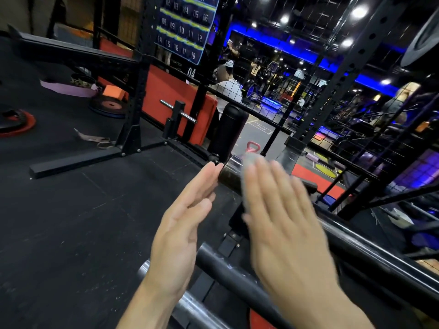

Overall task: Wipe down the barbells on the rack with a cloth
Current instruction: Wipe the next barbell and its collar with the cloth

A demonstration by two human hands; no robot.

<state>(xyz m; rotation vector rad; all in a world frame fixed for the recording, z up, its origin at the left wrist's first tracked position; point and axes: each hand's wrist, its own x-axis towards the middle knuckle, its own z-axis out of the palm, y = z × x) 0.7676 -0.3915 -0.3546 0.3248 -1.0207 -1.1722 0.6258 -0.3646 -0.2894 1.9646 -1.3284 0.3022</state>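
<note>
Several dark barbells lie side by side on a low rack at the lower right. The far one ends in a shiny sleeve [231, 172]. My left hand [183, 230] is held flat with straight fingers, its fingertips touching the sleeve's end. My right hand [282, 224] is blurred and lies flat with straight fingers over the sleeve, pressing a pale grey cloth [249, 184] against it. Only the cloth's edge shows beside and above my fingers. A nearer black barbell [228, 274] passes under both hands, and a steel one [187, 302] lies closest to me.
A black power rack upright [134, 108] and its floor foot stand to the left on black rubber flooring. A black cylinder [229, 131] and a red kettlebell [252, 147] sit behind the sleeve. Weight plates [110, 105] lie far left. Wire mesh fencing [297, 98] closes the right side.
</note>
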